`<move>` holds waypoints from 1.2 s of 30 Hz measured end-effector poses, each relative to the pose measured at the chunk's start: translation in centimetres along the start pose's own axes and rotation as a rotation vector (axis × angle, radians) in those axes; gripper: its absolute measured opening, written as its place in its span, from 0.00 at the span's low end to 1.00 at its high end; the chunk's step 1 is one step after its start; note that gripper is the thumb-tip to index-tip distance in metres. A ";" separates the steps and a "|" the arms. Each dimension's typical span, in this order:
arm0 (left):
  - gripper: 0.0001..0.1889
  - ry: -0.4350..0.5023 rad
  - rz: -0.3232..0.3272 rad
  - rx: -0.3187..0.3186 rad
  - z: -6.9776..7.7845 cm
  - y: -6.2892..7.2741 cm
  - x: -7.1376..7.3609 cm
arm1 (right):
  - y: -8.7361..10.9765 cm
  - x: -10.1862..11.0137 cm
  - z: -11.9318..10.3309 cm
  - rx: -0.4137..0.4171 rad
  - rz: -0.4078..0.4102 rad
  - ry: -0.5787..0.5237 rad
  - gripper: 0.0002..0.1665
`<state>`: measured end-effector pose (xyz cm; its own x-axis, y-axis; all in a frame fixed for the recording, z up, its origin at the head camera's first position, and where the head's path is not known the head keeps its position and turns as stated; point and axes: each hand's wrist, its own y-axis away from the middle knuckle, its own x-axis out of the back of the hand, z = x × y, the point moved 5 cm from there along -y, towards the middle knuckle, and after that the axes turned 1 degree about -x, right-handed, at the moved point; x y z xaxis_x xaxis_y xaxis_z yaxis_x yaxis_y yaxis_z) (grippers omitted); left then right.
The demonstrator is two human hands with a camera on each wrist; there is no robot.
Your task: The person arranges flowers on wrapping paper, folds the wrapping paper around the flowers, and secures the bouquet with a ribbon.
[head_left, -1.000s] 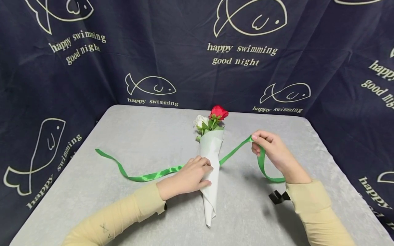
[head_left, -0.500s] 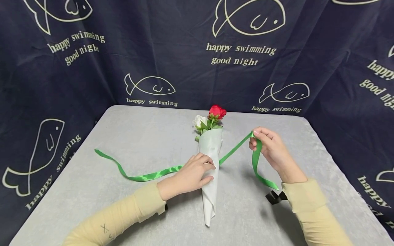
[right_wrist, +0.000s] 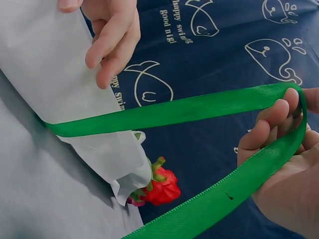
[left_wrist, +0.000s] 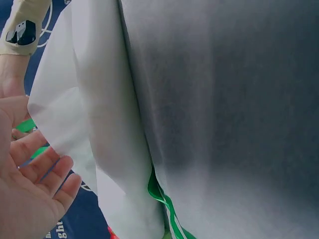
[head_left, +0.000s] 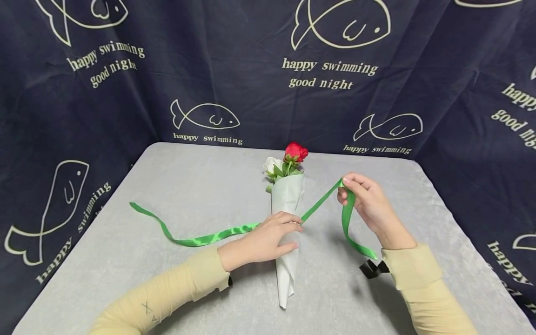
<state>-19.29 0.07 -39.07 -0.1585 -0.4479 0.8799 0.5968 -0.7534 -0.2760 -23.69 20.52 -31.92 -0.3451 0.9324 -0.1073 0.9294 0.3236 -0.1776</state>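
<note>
A red rose (head_left: pixel 296 152) and a white rose (head_left: pixel 273 164) stick out of a cone of white wrapping paper (head_left: pixel 286 279) lying on the table. Running beneath the cone is a green ribbon (head_left: pixel 209 238), one tail stretched left on the table. My left hand (head_left: pixel 264 239) reaches across the middle of the paper; in the left wrist view its fingers (left_wrist: pixel 45 172) look extended and loosely spread. To the right, my right hand (head_left: pixel 368 204) pinches the ribbon's other part between thumb and fingers, raised above the table. The free end hangs below that hand.
The grey cloth-covered table (head_left: pixel 201 181) is enclosed by dark blue curtains (head_left: pixel 259 70) printed with fish and lettering. A black wrist device (head_left: pixel 372 269) shows at the right cuff.
My left hand has shifted slightly right across the paper. My right hand has risen a little, and the ribbon's free end, looped back toward the wrist before, now hangs loose.
</note>
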 end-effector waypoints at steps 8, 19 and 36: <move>0.26 0.018 -0.039 0.017 -0.7 1.1 0.5 | 0.3 0.4 0.1 0.000 0.000 0.058 0.11; 0.12 0.008 -0.013 0.340 -6.7 6.7 4.4 | 0.5 0.9 0.3 -0.001 0.017 0.089 0.11; 0.09 0.141 -0.370 0.593 -11.4 13.8 6.8 | 0.7 1.0 0.5 0.000 0.017 0.083 0.11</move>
<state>-21.13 -18.85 -41.29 -0.5096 -0.3019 0.8057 0.8054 -0.4969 0.3232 -23.46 21.55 -32.59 -0.3171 0.9480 -0.0288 0.9350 0.3074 -0.1768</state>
